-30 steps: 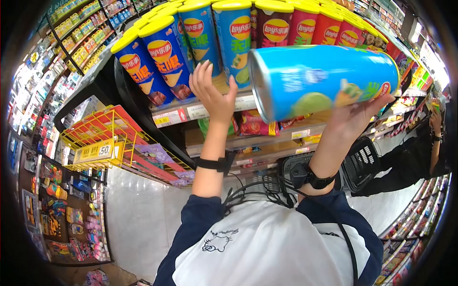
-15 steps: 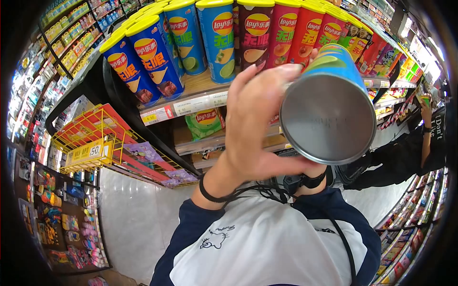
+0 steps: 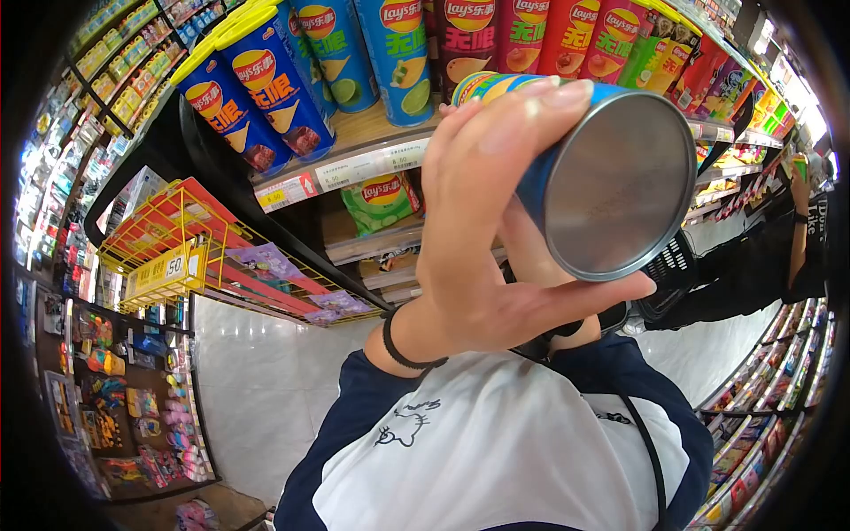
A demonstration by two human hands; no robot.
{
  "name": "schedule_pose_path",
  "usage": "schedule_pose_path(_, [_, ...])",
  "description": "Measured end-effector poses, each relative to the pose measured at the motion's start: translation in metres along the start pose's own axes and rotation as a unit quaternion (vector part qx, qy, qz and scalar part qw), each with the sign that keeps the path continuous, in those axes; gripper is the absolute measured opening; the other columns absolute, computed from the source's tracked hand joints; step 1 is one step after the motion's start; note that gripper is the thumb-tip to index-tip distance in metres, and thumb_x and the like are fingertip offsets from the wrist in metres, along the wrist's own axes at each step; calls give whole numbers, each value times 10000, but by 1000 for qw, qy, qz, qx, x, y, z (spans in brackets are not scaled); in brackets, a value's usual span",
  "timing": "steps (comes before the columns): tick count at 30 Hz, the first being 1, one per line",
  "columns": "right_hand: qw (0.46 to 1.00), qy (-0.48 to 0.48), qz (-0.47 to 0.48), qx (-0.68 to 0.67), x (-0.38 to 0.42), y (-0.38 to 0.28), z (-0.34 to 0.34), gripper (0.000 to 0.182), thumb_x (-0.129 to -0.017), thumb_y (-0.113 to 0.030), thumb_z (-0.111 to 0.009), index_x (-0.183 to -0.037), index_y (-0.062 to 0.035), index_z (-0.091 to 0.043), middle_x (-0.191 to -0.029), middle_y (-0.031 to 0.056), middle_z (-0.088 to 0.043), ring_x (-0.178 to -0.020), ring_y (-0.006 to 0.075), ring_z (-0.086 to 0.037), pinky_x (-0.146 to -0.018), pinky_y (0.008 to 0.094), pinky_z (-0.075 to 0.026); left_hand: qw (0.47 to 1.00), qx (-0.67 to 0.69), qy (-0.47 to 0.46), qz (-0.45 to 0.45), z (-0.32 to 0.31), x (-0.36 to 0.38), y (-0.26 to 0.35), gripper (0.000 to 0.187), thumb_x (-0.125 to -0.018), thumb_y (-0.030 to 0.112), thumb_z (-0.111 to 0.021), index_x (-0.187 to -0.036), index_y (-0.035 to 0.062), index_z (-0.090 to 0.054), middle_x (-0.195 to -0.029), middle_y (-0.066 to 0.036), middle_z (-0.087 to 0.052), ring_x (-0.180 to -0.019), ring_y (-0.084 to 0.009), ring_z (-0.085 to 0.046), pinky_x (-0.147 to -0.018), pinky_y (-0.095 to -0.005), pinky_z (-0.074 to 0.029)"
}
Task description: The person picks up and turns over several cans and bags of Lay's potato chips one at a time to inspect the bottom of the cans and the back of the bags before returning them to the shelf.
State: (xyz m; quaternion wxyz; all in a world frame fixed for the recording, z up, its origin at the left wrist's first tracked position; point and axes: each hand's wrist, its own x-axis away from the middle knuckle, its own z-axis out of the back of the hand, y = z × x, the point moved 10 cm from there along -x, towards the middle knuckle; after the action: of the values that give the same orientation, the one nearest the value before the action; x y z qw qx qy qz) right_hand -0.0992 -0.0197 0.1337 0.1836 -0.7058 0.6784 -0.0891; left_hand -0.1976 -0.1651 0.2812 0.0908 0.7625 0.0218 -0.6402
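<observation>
A blue Lay's chip can (image 3: 620,181) is tilted close in front of me, its bare metal base facing my head. My left hand (image 3: 478,239), with a black band at the wrist, is closed around it. The left fingers lie over the can's upper side and the thumb is at the lower rim of the base. Behind it, my right hand (image 3: 529,241) is at the can's far side, mostly covered by the left hand and the can. Only part of its palm shows; the fingers are largely hidden. Faint marks on the base are too blurred to read.
A shelf of upright chip cans (image 3: 403,62) stands right ahead, with price labels (image 3: 372,168) along its edge. Below lies a green chip bag (image 3: 379,202). A yellow wire rack (image 3: 181,248) juts out at left. At right is a person in black (image 3: 735,283) by a black basket (image 3: 666,270).
The can has turned, showing more of its blue side at the left. My left hand has shifted its grip, fingers now over the can's top near the base. The view has tipped slightly down.
</observation>
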Motion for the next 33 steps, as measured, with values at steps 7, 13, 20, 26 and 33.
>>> schedule_pose_path(7, [999, 46, 0, 19, -9, 8, 3, 605, -844, -547, -460, -1219, -75, -408, -1149, 65, -530, -1037, 196, -525, -888, 362, -437, 983, -131, -130, 0, 6, -5, -9, 1168, -448, 422, -856, -1308, -30, -207, -1174, -240, -483, -1049, -325, -530, -885, -412, -427])
schedule_pose_path(13, [966, 51, 212, 141, -19, -57, -7, 611, -846, -552, -452, -1220, -70, -403, -1142, 70, -533, -1037, 201, -526, -886, 360, -439, 995, -33, -12, 89, 68, 33, -70, 1005, -441, 458, -844, -1212, -21, -413, -1223, -193, -469, -1063, -306, -518, -940, -433, -371])
schedule_pose_path(20, [822, -148, 465, 292, 15, -72, -91, 831, -646, -417, -753, -1241, -16, -334, -1191, 92, -454, -1069, 198, -497, -888, 334, -451, 976, -130, 61, 162, 115, 81, -119, 828, -668, 56, -713, -1342, 48, -233, -1376, -201, -261, -1236, -322, -336, -1019, -455, -268])
schedule_pose_path(26, [616, -303, 574, 446, 8, -11, -156, 884, -499, -217, -864, -1196, 13, -370, -1192, 135, -423, -1056, 217, -514, -868, 306, -467, 860, -483, 12, 165, 131, 103, -155, 686, -764, 83, -598, -1329, -32, -227, -1361, -235, -249, -1274, -386, -231, -1043, -462, -176])
schedule_pose_path(33, [589, -327, 539, 506, -28, 40, -178, 763, -529, -201, -850, -1163, -34, -460, -1150, 185, -514, -1051, 282, -537, -874, 331, -454, 783, -614, -41, 97, 119, 133, -177, 567, -788, 192, -488, -1271, -64, -338, -1337, -234, -339, -1241, -433, -274, -974, -535, -171])
